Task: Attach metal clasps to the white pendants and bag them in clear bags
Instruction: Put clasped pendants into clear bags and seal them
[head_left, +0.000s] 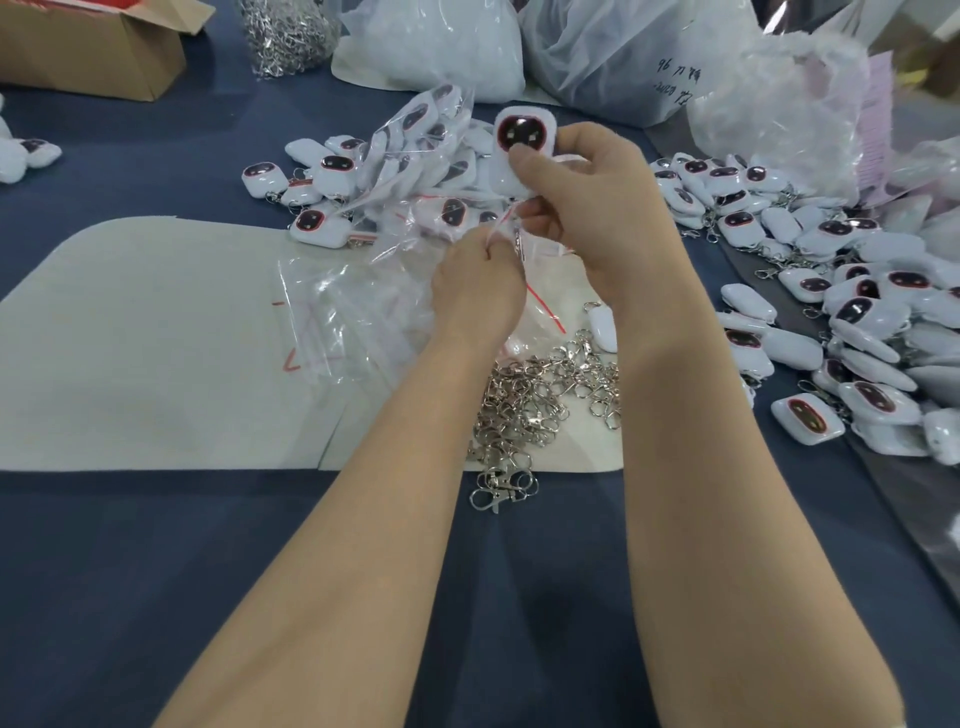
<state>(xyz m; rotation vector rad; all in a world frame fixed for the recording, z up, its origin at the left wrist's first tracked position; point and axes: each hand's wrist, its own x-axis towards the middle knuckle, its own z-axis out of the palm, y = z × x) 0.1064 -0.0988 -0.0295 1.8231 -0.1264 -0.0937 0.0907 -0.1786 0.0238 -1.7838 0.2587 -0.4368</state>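
The right hand (587, 208) grips 1 white pendant (524, 140) by its lower half, thumb pressed on the front and the other fingers curled behind. It is lifted off the tabletop (156, 545), over the middle and toward the far edge. Its long axis runs from near to far. The dark face looks up at the camera, the rounded top points at the far edge and the clasp end points back at the person.

A metal clasp (518, 243) hangs from that near end. That looks deliberate, so the hardware goes into the bag first.

The left hand (478, 283) has its fingers clenched in a pinch on the mouth of a clear bag (498, 223) with a red strip, just below the clasp. It is probably holding the opening spread and steady. Whether the clasp is already inside the mouth cannot be told.

The supplies lie close by. Loose clasps (535, 400) are heaped on the near edge of a pale mat (156, 338), under the forearms. Empty bags (332, 312) lie beside them on the mat. Pendants (857, 322) are piled along the right edge, and bagged ones (415, 156) are stacked just beyond the hands.
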